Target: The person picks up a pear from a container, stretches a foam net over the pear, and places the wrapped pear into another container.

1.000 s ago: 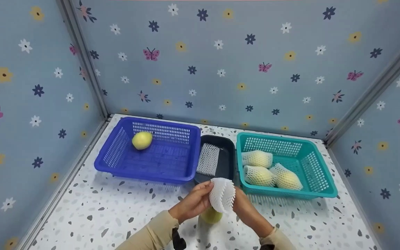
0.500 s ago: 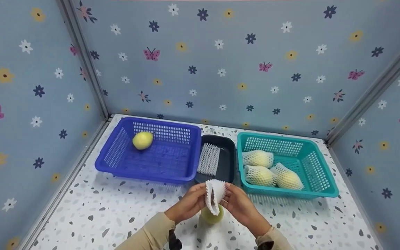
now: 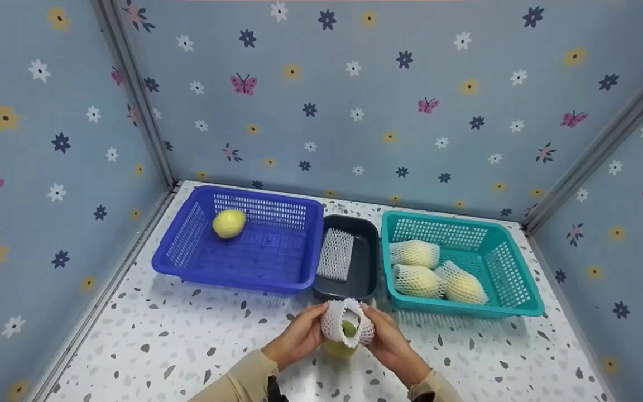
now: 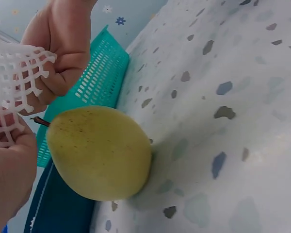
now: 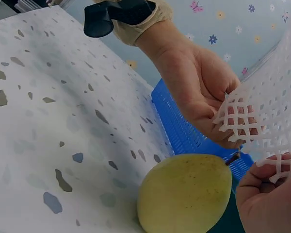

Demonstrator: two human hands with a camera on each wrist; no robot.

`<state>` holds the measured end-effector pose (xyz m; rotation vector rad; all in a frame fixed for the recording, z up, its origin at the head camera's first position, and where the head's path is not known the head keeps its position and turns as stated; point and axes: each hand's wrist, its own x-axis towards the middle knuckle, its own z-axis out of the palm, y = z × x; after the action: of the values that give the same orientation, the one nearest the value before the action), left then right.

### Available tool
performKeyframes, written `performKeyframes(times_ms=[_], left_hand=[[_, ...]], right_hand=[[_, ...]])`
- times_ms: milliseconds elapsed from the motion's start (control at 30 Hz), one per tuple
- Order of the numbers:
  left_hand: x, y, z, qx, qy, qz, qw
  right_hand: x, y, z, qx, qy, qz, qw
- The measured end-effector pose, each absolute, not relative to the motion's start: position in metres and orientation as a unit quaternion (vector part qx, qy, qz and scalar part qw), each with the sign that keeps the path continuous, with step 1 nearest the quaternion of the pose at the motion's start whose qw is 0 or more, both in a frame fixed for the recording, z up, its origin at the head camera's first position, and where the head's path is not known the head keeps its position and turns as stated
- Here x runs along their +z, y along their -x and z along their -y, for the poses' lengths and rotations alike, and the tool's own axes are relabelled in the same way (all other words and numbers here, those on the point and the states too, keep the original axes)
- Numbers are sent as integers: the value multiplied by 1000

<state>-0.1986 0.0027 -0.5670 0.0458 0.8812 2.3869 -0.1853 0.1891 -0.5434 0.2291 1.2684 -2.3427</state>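
Note:
A yellow-green pear point(image 4: 99, 153) stands on the table below both hands, its stem up toward the mouth of a white foam net sleeve point(image 3: 332, 322). On the sleeve's left side, my left hand point(image 3: 298, 338) pinches the rim between thumb and fingers. Opposite it, my right hand point(image 3: 391, 341) grips the other side, and the mouth is stretched wide between them. From the right wrist, the netting point(image 5: 269, 107) shows just above the pear's stem, with the pear's body bare beneath it.
Behind, a blue basket point(image 3: 254, 287) holds one bare pear point(image 3: 229, 224). A black tray point(image 3: 363, 262) in the middle has flat foam netting point(image 3: 336, 255) in it. The teal basket point(image 3: 514, 279) at right contains three netted pears point(image 3: 417, 281). Patterned panels surround the table.
The foam net sleeve has gone from folded and narrow to spread wide at its mouth. Both hands have turned it and brought it over the pear's top.

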Motion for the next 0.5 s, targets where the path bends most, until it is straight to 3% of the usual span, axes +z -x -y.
performKeyframes(times_ms=[500], left_hand=[[-585,195,2,865,29,-421,273]], right_hand=[[-577,184,-193,-792,-93,-567,206]])
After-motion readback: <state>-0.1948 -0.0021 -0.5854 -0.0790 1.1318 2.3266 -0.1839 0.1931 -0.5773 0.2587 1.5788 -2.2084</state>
